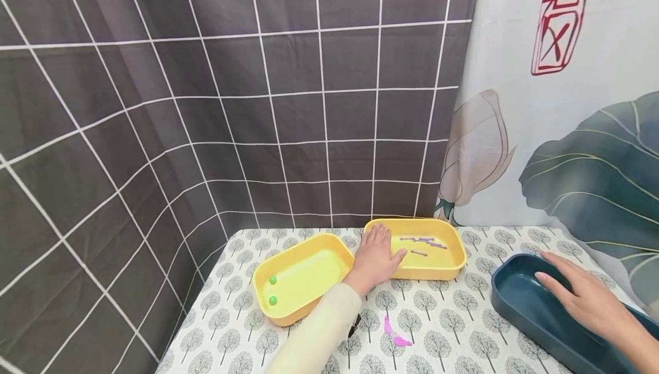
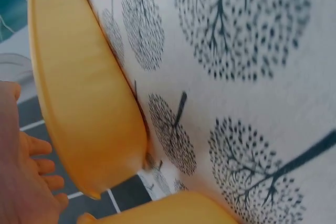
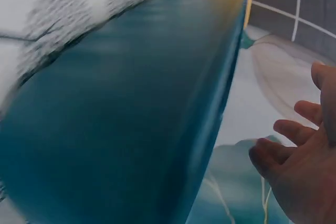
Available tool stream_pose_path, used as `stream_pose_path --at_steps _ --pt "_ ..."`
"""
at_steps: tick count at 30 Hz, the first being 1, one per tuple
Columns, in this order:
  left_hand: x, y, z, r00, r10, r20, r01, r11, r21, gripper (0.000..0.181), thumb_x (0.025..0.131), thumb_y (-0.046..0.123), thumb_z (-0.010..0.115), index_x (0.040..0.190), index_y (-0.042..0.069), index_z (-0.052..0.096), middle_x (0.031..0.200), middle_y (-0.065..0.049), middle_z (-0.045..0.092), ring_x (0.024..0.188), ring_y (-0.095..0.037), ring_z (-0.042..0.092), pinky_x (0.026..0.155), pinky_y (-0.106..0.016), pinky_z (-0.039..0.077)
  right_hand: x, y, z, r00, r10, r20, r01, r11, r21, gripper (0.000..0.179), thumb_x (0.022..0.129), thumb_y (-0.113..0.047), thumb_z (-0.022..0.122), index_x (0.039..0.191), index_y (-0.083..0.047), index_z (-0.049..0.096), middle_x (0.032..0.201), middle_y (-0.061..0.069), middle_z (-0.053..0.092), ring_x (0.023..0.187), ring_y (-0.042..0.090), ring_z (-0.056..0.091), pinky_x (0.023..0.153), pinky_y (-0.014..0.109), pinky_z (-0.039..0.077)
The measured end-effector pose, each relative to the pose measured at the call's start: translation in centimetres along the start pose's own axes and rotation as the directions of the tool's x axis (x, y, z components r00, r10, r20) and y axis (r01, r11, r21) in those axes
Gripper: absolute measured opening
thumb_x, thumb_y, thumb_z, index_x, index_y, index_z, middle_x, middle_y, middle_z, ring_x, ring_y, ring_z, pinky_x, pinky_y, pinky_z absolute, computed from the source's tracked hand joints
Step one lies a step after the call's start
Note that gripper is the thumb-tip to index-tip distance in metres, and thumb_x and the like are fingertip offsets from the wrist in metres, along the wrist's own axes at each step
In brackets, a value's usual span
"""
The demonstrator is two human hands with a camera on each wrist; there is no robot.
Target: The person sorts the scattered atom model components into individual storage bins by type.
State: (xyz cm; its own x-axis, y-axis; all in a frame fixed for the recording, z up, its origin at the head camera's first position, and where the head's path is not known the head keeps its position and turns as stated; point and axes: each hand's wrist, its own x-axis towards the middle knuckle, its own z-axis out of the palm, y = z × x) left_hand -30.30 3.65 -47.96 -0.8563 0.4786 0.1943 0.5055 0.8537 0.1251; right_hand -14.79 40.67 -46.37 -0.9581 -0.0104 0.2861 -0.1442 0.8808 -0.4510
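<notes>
My left hand (image 1: 374, 261) is over the left end of a yellow tray (image 1: 427, 273), fingers extended and nothing in them. Whether it touches the rim cannot be told. Several thin purple sticks (image 1: 424, 240) lie inside that tray. In the left wrist view, fingers (image 2: 43, 166) show beside the tray's yellow outer wall (image 2: 89, 93). Above a long dark blue tray (image 1: 535, 317) hovers my right hand (image 1: 584, 294), thumb and fingers apart and holding nothing. The right wrist view shows loosely bent fingers (image 3: 294, 132) beyond the blue rim, with a gap between.
A second yellow tray (image 1: 309, 282) stands to the left with two green balls (image 1: 273, 290) in it. Two pink pieces (image 1: 401, 341) lie on the tree-patterned tablecloth (image 1: 453, 328). A small black object (image 1: 354, 325) is partly hidden by the left sleeve. Grid-patterned curtain (image 1: 329, 105) hangs behind.
</notes>
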Motion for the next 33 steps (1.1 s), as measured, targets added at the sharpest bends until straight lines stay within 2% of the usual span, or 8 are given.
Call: stream_pose_path --at_steps 4,10,15,18,21,26,29,33 --pt "-0.6 0.5 -0.1 0.999 0.035 -0.001 -0.035 0.997 -0.07 0.073 0.106 0.059 0.031 0.157 0.007 0.037 0.165 -0.01 0.029 0.154 -0.026 0.023 0.125 -0.039 0.021 -0.9 1.5 0.1 0.999 0.02 -0.028 -0.021 0.999 -0.04 0.066 0.109 -0.028 0.047 0.152 0.016 0.021 0.149 0.049 0.021 0.138 0.067 0.013 0.111 0.078 0.004" --pt "-2.0 1.2 -1.0 0.991 0.134 0.0 -0.132 0.977 -0.169 0.068 0.105 0.054 0.043 0.155 0.009 0.039 0.162 -0.008 0.035 0.151 -0.026 0.031 0.123 -0.041 0.027 -2.0 3.6 0.2 0.995 -0.006 -0.103 -0.005 0.994 -0.112 0.064 0.108 -0.024 0.051 0.144 0.024 0.028 0.141 0.053 0.027 0.145 0.061 0.0 0.119 0.064 -0.01" --pt "-3.4 1.5 -1.8 0.978 0.21 -0.01 -0.207 0.957 -0.203 0.068 0.1 0.053 0.053 0.154 0.015 0.041 0.159 -0.001 0.04 0.146 -0.018 0.037 0.12 -0.037 0.033 -2.7 5.2 0.3 0.994 0.014 -0.113 -0.034 0.982 -0.183 0.07 0.107 -0.029 0.052 0.14 0.029 0.028 0.14 0.055 0.025 0.148 0.055 -0.008 0.121 0.053 -0.017" --pt "-3.9 1.5 -1.9 0.968 0.248 -0.041 -0.251 0.943 -0.217 0.066 0.098 0.054 0.057 0.152 0.017 0.045 0.153 0.002 0.045 0.142 -0.014 0.041 0.117 -0.034 0.037 -3.1 6.0 0.5 0.991 0.013 -0.132 -0.041 0.977 -0.21 0.072 0.107 -0.031 0.052 0.14 0.028 0.028 0.14 0.054 0.024 0.149 0.054 -0.007 0.121 0.052 -0.016" --pt "-4.4 1.5 -1.9 0.959 0.279 -0.056 -0.284 0.933 -0.22 0.064 0.098 0.056 0.056 0.151 0.02 0.047 0.149 0.005 0.049 0.137 -0.011 0.044 0.114 -0.032 0.04 -3.5 6.5 0.7 0.988 0.032 -0.15 -0.066 0.971 -0.231 0.073 0.107 -0.035 0.051 0.143 0.024 0.026 0.145 0.052 0.02 0.148 0.055 -0.006 0.119 0.065 -0.011" --pt "-5.4 1.7 -2.3 0.93 0.366 -0.003 -0.359 0.909 -0.212 0.058 0.099 0.054 0.055 0.147 0.022 0.052 0.144 0.007 0.053 0.133 -0.008 0.047 0.112 -0.028 0.041 -4.3 7.2 1.1 0.984 0.116 -0.137 -0.15 0.953 -0.263 0.076 0.108 -0.042 0.045 0.146 0.02 0.023 0.151 0.047 0.012 0.147 0.058 -0.004 0.109 0.081 0.002" --pt "-5.9 1.5 -2.4 0.91 0.413 0.047 -0.392 0.891 -0.229 0.055 0.098 0.053 0.057 0.145 0.024 0.054 0.141 0.01 0.055 0.13 -0.005 0.048 0.107 -0.023 0.043 -4.6 7.8 1.3 0.982 0.117 -0.147 -0.154 0.952 -0.266 0.072 0.109 -0.041 0.043 0.142 0.022 0.029 0.149 0.048 0.016 0.146 0.058 0.0 0.114 0.075 0.001" --pt "-6.4 1.0 -2.3 0.891 0.441 0.105 -0.402 0.876 -0.267 0.053 0.098 0.051 0.058 0.145 0.026 0.055 0.142 0.011 0.054 0.127 -0.003 0.049 0.104 -0.021 0.044 -4.4 8.5 1.4 0.978 0.054 -0.203 -0.106 0.961 -0.254 0.067 0.11 -0.037 0.041 0.136 0.025 0.035 0.142 0.051 0.027 0.148 0.055 0.006 0.125 0.054 -0.004"
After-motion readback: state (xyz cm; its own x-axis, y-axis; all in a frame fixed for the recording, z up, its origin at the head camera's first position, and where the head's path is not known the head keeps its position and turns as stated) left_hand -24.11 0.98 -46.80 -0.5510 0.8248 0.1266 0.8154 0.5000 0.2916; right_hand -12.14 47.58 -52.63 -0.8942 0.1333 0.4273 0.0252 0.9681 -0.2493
